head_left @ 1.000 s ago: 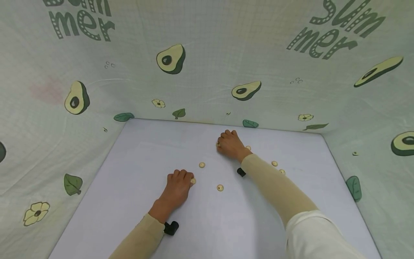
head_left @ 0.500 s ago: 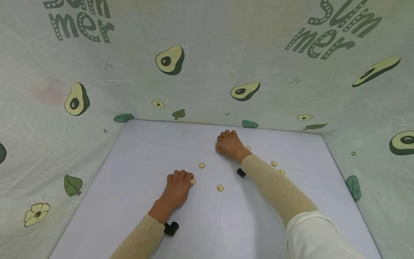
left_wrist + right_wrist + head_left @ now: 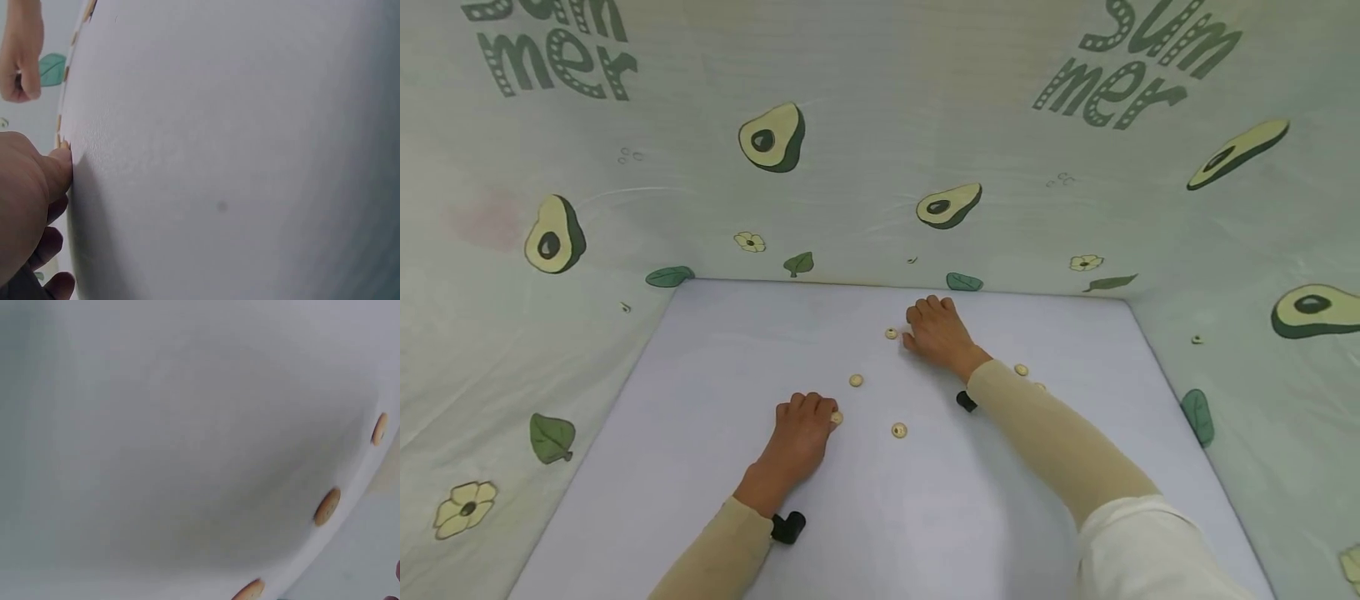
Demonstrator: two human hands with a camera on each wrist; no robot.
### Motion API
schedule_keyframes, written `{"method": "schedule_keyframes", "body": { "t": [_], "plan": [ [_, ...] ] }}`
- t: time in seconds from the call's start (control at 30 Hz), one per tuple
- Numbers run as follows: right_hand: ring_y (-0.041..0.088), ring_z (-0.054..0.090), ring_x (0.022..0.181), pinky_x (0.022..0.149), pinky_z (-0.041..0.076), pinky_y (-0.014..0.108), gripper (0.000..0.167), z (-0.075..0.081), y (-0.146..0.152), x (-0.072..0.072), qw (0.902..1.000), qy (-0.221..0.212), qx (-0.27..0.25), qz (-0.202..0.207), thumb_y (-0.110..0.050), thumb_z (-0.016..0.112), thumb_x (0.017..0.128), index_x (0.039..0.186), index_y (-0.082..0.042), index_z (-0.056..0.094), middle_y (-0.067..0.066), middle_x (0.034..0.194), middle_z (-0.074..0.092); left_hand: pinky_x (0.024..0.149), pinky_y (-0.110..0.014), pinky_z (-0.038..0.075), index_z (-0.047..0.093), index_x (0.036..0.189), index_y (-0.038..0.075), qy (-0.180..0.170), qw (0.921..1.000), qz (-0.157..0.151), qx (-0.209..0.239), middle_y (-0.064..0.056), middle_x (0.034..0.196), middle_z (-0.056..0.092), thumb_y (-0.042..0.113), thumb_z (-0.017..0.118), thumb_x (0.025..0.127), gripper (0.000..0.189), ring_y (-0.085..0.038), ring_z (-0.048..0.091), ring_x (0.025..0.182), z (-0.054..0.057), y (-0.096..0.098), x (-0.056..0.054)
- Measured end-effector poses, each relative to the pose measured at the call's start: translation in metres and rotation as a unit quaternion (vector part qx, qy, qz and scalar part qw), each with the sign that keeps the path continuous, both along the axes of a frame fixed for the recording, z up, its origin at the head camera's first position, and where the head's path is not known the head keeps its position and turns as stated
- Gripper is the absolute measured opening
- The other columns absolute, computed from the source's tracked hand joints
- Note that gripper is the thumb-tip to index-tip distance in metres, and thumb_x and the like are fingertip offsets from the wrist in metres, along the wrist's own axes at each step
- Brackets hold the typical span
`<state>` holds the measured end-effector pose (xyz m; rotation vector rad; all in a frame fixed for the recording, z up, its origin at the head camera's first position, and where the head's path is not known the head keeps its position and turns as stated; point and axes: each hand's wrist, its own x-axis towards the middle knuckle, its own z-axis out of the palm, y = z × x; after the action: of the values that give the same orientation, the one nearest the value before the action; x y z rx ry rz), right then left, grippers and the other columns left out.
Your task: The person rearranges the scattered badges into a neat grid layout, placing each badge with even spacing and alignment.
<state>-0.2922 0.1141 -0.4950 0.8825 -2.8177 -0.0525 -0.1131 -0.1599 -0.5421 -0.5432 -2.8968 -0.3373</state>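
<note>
Pinching a wooden disc [image 3: 837,418] in the left hand [image 3: 800,435] — holding the right hand [image 3: 938,333] loosely curled beside another disc [image 3: 891,333], near the table's far edge [image 3: 775,282].

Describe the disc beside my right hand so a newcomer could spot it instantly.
On the white table, look to the far part, towards the patterned cloth. There, the small pale disc lies just left of the right hand. The other discs visible in the head view all lie nearer the person; this one is farthest back.
</note>
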Motion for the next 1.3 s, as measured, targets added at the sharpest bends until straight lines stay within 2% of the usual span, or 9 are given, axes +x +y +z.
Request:
{"method": "schedule_keyframes", "body": {
  "t": [0.13,0.47,0.7,1.0,1.3],
  "plan": [
    [0.029,0.049,0.094,0.093,0.040,0.048,0.025,0.002,0.018,0.004,0.9997,0.014,-0.020,-0.010,-0.029,0.065,0.103,0.107,-0.004,0.065,0.008,0.094,0.056,0.085,-0.052,0.047,0.065,0.117,0.006,-0.010,1.0000,0.001,-0.001,-0.011,0.109,0.063,0.018,0.074,0.100,0.023,-0.029,0.052,0.098,0.002,-0.002,0.000],
    [0.030,0.049,0.100,0.092,0.037,0.048,0.027,0.008,0.075,0.022,0.9971,-0.010,-0.042,-0.062,-0.027,0.061,0.105,0.116,-0.003,0.067,0.008,0.098,0.058,0.084,-0.049,0.046,0.063,0.117,0.007,-0.024,0.9996,0.011,-0.010,-0.009,0.109,0.061,0.019,0.074,0.100,0.023,-0.028,0.052,0.097,0.003,-0.005,-0.001],
    [0.033,0.052,0.099,0.090,0.039,0.050,0.023,0.010,0.113,0.038,0.9955,0.011,-0.052,-0.079,-0.022,0.064,0.103,0.113,-0.002,0.069,0.010,0.098,0.061,0.084,-0.050,0.046,0.063,0.116,0.007,-0.030,0.9994,0.018,-0.002,-0.011,0.109,0.062,0.018,0.073,0.101,0.022,-0.030,0.052,0.098,0.006,-0.005,-0.001],
    [0.035,0.053,0.097,0.088,0.040,0.053,0.018,0.002,0.160,0.056,0.9946,0.033,-0.050,-0.085,-0.016,0.065,0.100,0.109,-0.001,0.068,0.012,0.096,0.062,0.082,-0.049,0.046,0.064,0.115,0.005,-0.021,0.9997,0.015,0.000,-0.012,0.108,0.062,0.017,0.074,0.100,0.022,-0.030,0.052,0.096,0.006,-0.001,0.000],
    [0.037,0.054,0.099,0.092,0.041,0.057,0.022,-0.005,0.192,0.076,0.9935,0.020,-0.038,-0.106,-0.017,0.068,0.098,0.111,0.002,0.068,0.015,0.100,0.064,0.083,-0.049,0.045,0.064,0.116,0.007,-0.026,0.9995,0.014,0.000,-0.010,0.107,0.061,0.018,0.074,0.100,0.022,-0.029,0.052,0.097,0.004,0.003,0.000]
  ]
}}
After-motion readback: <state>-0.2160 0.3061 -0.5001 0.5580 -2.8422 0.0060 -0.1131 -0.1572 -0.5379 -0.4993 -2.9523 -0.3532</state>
